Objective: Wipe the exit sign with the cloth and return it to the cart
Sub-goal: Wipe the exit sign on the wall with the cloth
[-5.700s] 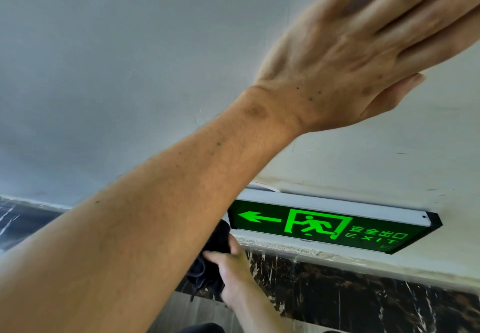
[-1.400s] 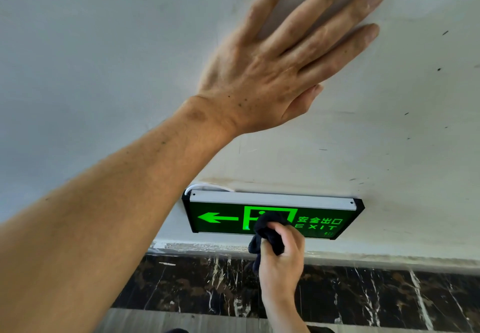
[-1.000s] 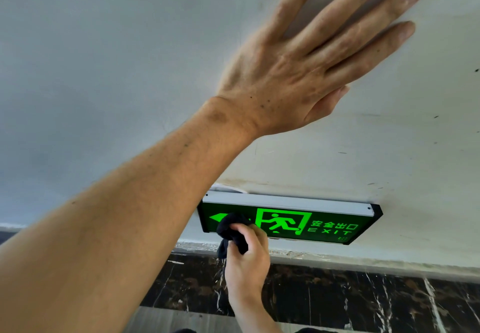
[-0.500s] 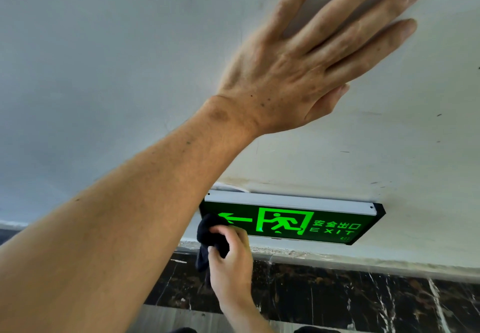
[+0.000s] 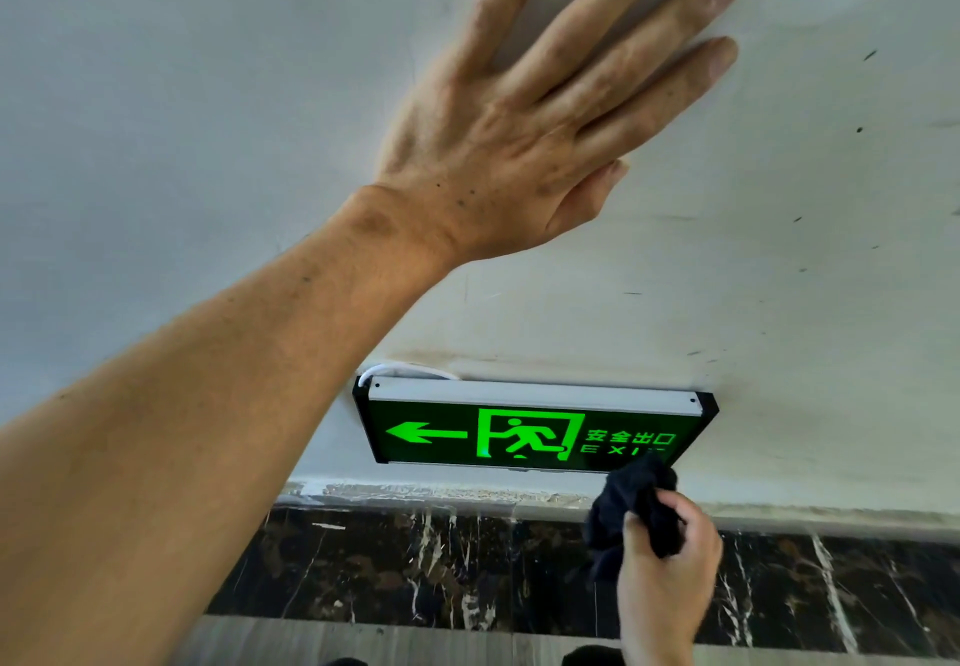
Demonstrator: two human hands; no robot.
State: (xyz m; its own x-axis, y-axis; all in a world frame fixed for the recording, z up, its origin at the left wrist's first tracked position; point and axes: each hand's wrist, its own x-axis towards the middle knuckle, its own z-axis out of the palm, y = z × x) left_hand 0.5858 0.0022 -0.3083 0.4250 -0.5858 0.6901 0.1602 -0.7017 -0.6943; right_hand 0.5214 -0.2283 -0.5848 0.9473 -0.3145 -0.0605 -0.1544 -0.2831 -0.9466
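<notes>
A lit green exit sign (image 5: 524,431) with an arrow, a running figure and lettering hangs low on the white wall (image 5: 208,94). My right hand (image 5: 665,556) is shut on a bunched dark cloth (image 5: 631,502), which touches the sign's lower right corner and covers the end of the word EXIT. My left hand (image 5: 524,120) lies flat on the wall above the sign, fingers spread, holding nothing. The cart is out of view.
A black marble skirting (image 5: 415,561) with white veins runs below the wall. A strip of grey floor (image 5: 363,644) shows at the bottom edge. A white cable (image 5: 395,370) curls out behind the sign's top left corner.
My right hand has carried the cloth from the sign's left end, by the arrow, across to its lower right corner. My left hand has stayed pressed on the wall.
</notes>
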